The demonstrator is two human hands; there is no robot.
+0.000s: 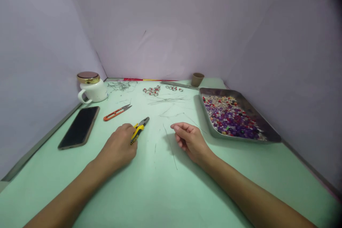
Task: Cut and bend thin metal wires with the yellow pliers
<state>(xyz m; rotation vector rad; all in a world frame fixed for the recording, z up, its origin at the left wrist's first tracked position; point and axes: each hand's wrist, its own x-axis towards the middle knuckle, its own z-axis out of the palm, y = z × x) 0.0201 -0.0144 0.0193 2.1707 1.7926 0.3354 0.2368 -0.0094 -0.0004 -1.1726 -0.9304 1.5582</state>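
My left hand is wrapped round the yellow-and-black handles of a pair of pliers, whose grey jaws point up and to the right. My right hand has its thumb and forefinger pinched together just above the table. Anything between those fingertips is too small to make out. A thin wire runs along the table just left of the right hand. Orange-handled thread snips lie beyond the left hand. Several more thin wires are spread farther back.
At right stands a metal tray of mixed beads. Red-and-clear beaded pieces lie at the back, near tangled wire scraps. A phone and a lidded white mug sit left. A brown cup stands behind the tray.
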